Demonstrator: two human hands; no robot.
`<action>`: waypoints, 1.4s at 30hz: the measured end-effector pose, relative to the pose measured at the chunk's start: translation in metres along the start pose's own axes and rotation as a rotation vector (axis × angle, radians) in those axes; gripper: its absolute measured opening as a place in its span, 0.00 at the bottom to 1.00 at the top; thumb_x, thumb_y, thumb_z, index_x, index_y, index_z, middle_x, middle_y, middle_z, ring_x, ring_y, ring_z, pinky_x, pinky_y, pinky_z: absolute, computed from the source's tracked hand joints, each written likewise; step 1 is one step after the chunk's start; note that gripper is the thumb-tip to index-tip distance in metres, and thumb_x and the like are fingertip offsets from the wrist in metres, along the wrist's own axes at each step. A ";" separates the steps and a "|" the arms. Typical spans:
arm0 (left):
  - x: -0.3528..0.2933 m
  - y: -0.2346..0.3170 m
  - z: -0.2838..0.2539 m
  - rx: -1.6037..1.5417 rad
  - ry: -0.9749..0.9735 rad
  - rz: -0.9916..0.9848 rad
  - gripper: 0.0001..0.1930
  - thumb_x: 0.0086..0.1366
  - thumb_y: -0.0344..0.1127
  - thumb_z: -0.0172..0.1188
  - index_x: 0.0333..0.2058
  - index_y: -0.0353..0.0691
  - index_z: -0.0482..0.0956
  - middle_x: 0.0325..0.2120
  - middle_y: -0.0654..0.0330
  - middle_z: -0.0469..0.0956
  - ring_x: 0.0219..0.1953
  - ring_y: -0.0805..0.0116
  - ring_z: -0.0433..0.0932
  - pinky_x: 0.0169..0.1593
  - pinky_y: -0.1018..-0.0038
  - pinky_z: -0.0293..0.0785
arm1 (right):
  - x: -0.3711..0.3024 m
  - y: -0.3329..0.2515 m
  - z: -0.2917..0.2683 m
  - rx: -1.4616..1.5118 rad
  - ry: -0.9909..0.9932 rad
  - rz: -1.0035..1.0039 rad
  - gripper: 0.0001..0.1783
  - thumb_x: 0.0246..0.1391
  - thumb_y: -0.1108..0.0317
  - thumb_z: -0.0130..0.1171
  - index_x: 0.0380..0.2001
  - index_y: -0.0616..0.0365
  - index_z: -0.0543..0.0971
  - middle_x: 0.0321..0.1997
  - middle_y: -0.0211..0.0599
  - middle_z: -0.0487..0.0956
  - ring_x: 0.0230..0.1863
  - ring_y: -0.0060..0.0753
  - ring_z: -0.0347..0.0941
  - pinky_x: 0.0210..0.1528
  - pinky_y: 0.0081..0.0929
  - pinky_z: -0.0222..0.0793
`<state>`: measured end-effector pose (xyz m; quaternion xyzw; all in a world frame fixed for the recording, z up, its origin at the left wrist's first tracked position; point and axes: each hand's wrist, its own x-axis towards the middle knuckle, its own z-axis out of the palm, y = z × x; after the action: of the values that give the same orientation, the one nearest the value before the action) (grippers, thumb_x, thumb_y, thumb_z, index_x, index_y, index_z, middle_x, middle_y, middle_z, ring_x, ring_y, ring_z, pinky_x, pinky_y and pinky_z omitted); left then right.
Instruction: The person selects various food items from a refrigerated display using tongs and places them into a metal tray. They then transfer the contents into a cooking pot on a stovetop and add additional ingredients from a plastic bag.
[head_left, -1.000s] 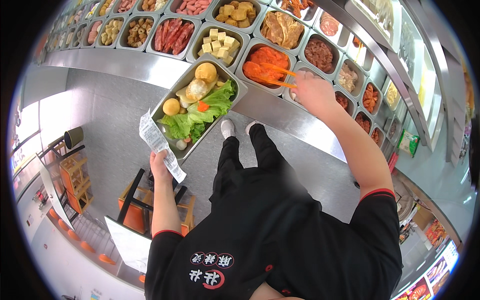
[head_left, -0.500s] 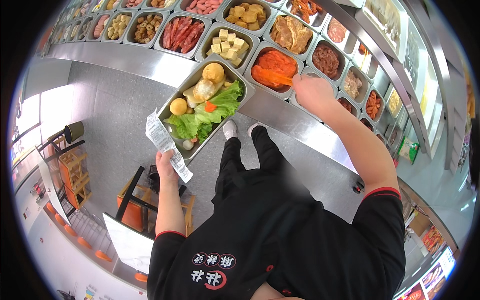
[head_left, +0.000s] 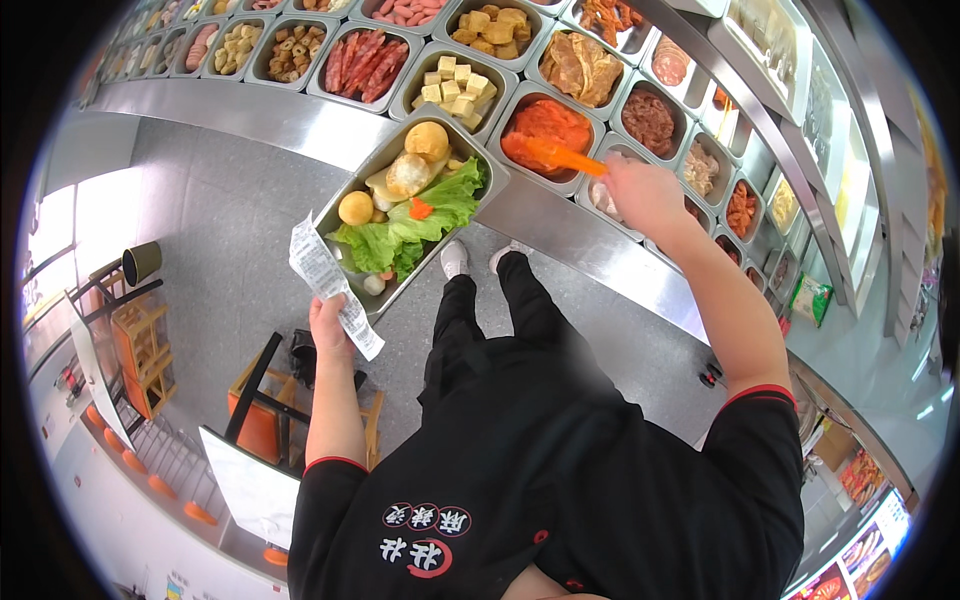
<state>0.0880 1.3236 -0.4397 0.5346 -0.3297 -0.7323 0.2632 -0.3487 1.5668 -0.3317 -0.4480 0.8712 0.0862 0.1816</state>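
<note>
My left hand is closed round the near end of a deep metal pan, with a long printed paper slip pinched against it. In the pan lie green lettuce leaves, round yellow balls, pale pieces and a small orange bit. My right hand grips an orange plastic utensil over a bin of red, paste-like food. The utensil's far end lies against that food, and I cannot tell whether it is a spoon or tongs.
Metal food bins line the counter ahead, among them tofu cubes, red sausages and sliced meat. A steel counter edge runs before me. Glass shelving rises at right. Chairs and a white table stand left.
My right hand has moved slightly right and toward me, drawing the orange utensil back a little across the red food. My left hand keeps the pan and slip nearly still.
</note>
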 end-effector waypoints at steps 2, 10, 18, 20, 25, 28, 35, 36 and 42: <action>0.000 -0.001 0.001 -0.005 -0.026 0.011 0.13 0.56 0.22 0.52 0.41 0.35 0.77 0.31 0.61 0.79 0.29 0.69 0.79 0.33 0.74 0.76 | -0.001 0.002 0.001 0.014 0.000 0.038 0.14 0.64 0.57 0.51 0.43 0.57 0.75 0.36 0.41 0.82 0.37 0.48 0.80 0.36 0.46 0.75; -0.001 -0.002 0.004 0.004 -0.038 0.021 0.14 0.58 0.25 0.53 0.43 0.34 0.76 0.32 0.62 0.78 0.31 0.71 0.78 0.35 0.76 0.75 | -0.007 0.013 0.017 0.294 -0.001 0.123 0.18 0.62 0.58 0.54 0.41 0.64 0.79 0.31 0.49 0.81 0.35 0.46 0.81 0.37 0.42 0.75; -0.003 -0.001 0.004 0.007 -0.044 0.013 0.15 0.57 0.25 0.53 0.44 0.34 0.75 0.34 0.61 0.78 0.32 0.70 0.78 0.35 0.75 0.75 | -0.023 0.034 0.022 1.083 -0.209 0.468 0.16 0.60 0.58 0.54 0.38 0.61 0.80 0.23 0.27 0.74 0.21 0.19 0.65 0.22 0.22 0.59; -0.002 0.000 0.004 0.045 -0.001 -0.013 0.15 0.57 0.25 0.53 0.44 0.34 0.75 0.34 0.61 0.78 0.32 0.70 0.78 0.35 0.75 0.75 | -0.028 0.031 0.024 1.225 -0.245 0.532 0.16 0.60 0.58 0.54 0.38 0.60 0.80 0.23 0.27 0.73 0.20 0.17 0.62 0.20 0.21 0.56; -0.001 -0.001 0.004 0.051 -0.017 -0.015 0.15 0.57 0.25 0.52 0.44 0.33 0.74 0.33 0.60 0.77 0.31 0.69 0.78 0.35 0.74 0.76 | -0.028 0.027 0.022 1.378 -0.240 0.539 0.15 0.61 0.58 0.53 0.40 0.59 0.78 0.24 0.27 0.72 0.17 0.14 0.57 0.16 0.18 0.50; 0.001 -0.002 0.004 0.042 -0.011 0.003 0.14 0.58 0.24 0.52 0.44 0.32 0.76 0.33 0.60 0.78 0.31 0.69 0.79 0.34 0.73 0.77 | -0.032 0.028 0.018 1.410 -0.262 0.491 0.15 0.62 0.58 0.53 0.37 0.60 0.77 0.25 0.28 0.73 0.16 0.14 0.57 0.16 0.18 0.49; 0.001 -0.006 0.003 -0.004 -0.028 -0.007 0.14 0.59 0.23 0.52 0.44 0.32 0.75 0.33 0.60 0.78 0.31 0.69 0.79 0.35 0.73 0.77 | -0.059 0.028 0.007 1.450 -0.176 0.563 0.14 0.63 0.58 0.54 0.34 0.59 0.76 0.22 0.27 0.72 0.14 0.13 0.56 0.15 0.17 0.48; 0.001 -0.006 0.003 0.006 -0.023 -0.018 0.14 0.59 0.23 0.52 0.44 0.32 0.75 0.33 0.60 0.78 0.31 0.69 0.79 0.35 0.73 0.77 | -0.059 0.026 0.006 1.433 -0.172 0.565 0.13 0.63 0.59 0.54 0.35 0.59 0.76 0.22 0.27 0.72 0.14 0.13 0.56 0.15 0.16 0.48; 0.001 -0.008 0.002 -0.007 -0.009 -0.034 0.14 0.58 0.22 0.52 0.44 0.33 0.76 0.35 0.59 0.79 0.32 0.69 0.80 0.36 0.73 0.78 | -0.070 0.026 -0.003 1.466 -0.130 0.575 0.13 0.65 0.59 0.53 0.37 0.59 0.76 0.22 0.25 0.72 0.14 0.12 0.57 0.15 0.15 0.48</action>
<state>0.0850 1.3285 -0.4463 0.5359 -0.3193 -0.7402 0.2510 -0.3335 1.6336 -0.3016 0.0349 0.7751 -0.4404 0.4518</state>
